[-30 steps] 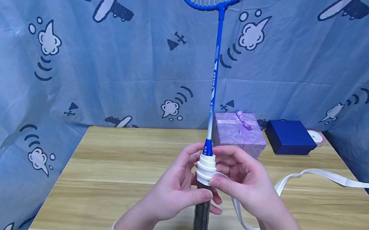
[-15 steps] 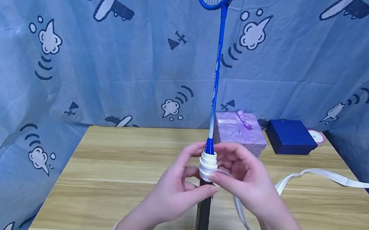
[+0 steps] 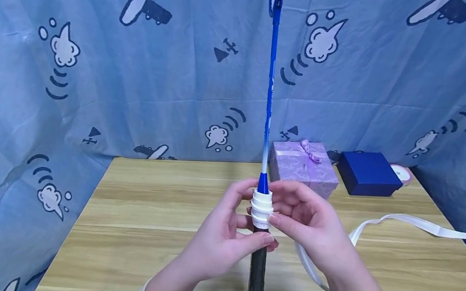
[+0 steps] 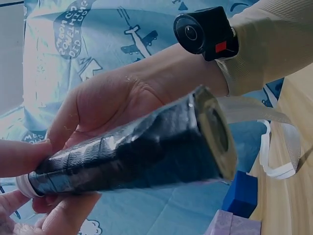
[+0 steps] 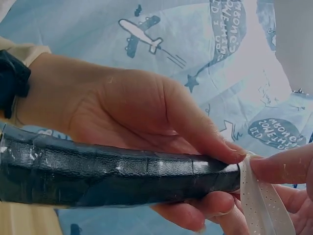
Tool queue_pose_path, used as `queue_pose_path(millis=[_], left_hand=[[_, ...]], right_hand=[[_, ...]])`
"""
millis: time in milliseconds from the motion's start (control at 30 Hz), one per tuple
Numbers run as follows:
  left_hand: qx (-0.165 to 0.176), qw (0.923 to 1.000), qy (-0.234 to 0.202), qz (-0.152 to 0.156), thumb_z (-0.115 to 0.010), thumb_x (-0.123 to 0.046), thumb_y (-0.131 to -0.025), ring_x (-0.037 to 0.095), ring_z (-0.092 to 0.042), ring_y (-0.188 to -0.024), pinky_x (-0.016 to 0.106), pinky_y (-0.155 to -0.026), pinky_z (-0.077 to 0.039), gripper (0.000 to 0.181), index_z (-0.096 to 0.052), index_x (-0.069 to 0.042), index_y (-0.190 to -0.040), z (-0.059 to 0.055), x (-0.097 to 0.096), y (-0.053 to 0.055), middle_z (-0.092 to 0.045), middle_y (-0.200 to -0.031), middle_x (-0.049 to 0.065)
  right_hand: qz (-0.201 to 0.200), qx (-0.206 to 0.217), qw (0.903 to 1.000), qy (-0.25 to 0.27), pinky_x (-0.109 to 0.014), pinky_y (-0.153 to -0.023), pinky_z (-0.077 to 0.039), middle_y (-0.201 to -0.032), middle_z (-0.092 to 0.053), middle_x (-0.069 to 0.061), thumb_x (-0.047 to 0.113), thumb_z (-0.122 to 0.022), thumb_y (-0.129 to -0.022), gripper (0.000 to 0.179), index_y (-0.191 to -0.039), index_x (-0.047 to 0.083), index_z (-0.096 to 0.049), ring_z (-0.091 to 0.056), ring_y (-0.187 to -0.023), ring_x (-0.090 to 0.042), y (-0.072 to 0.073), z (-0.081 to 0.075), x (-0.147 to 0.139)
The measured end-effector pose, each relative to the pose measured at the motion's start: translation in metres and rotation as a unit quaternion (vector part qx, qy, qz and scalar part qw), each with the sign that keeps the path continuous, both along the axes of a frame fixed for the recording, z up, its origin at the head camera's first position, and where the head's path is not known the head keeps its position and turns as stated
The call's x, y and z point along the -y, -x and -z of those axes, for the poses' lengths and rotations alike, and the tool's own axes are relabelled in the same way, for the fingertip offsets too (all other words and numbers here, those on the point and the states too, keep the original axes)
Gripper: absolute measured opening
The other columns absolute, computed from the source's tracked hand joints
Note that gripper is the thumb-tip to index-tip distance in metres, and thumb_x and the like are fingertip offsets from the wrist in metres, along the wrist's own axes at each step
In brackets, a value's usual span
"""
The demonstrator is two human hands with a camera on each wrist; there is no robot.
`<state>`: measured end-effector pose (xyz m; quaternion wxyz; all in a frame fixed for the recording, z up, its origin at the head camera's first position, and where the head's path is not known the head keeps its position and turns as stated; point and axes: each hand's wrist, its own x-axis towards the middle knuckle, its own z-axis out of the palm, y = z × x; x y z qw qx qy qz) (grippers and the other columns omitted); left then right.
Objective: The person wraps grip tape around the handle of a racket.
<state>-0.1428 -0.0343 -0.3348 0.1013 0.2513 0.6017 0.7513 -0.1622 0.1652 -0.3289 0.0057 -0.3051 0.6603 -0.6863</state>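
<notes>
Stretching beneath the work: one worktop [image 3: 153, 213], pale wood grain, lying below both your hands.

One racket [image 3: 270, 96], blue, paling to white low on the shaft. It is standing nearly upright between your hands, its long axis running up and away from you, the top leaning slightly left. Its strung head is showing almost edge-on and is passing out of the head view at the top.

One loose tail [image 3: 426, 225] of white tape. It is leading off to the right, on your right hand's side, passing close by that forearm and trailing out across the worktop.

Hands, two. Your left hand [image 3: 218, 242] is gripping the handle [image 3: 257, 276] with curled fingers, thumb on the near side. Your right hand [image 3: 322, 233], the nearer to the tail, is pinching the tape, thumb in front, fingers folded and partly hidden behind.

The handle: dark, glossy, seamed, its butt pointing back toward you.

One white wrap [image 3: 261, 209]. It is circling the handle's upper end in overlapping ridges, crosswise to the axis, just below the blue cone [image 3: 263, 184].

Pinholes, in rows: dotting the tape in the right wrist view.
</notes>
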Motion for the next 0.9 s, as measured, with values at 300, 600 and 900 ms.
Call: queue_pose_path(millis=[300,600,900], left_hand=[[-0.024,0.999,-0.03,0.022,-0.063,0.021,-0.089,0.021,-0.072,-0.093,0.049,-0.081,-0.064,0.081,-0.035,-0.022,-0.152,0.004,0.0,0.001,-0.039,-0.135,0.018],[-0.064,0.9927,-0.076,0.068,-0.06,0.021,-0.091,0.047,-0.068,-0.084,0.055,-0.079,-0.064,0.077,-0.029,-0.01,-0.155,0.009,0.002,0.005,-0.034,-0.139,0.03],[-0.09,0.9799,-0.117,0.135,-0.056,0.018,-0.094,0.069,-0.054,-0.078,0.065,-0.078,-0.06,0.076,-0.019,-0.005,-0.156,0.011,0.003,0.01,-0.029,-0.136,0.04]], right_hand=[[-0.046,0.025,0.9981,0.034,-0.027,-0.087,-0.061,-0.114,-0.07,-0.007,-0.016,-0.06,-0.093,0.046,-0.133,0.007,-0.06,-0.072,-0.101,-0.02,0.003,0.001,0.0],[-0.06,0.024,0.9964,0.056,-0.028,-0.087,-0.061,-0.111,-0.069,-0.005,-0.017,-0.058,-0.093,0.046,-0.132,0.008,-0.06,-0.072,-0.098,-0.019,0.005,0.004,0.001],[-0.061,-0.041,0.9955,0.06,-0.029,-0.088,-0.062,-0.118,-0.071,-0.01,-0.023,-0.054,-0.093,0.048,-0.135,0.0,-0.057,-0.074,-0.1,-0.021,0.002,0.006,0.0]])
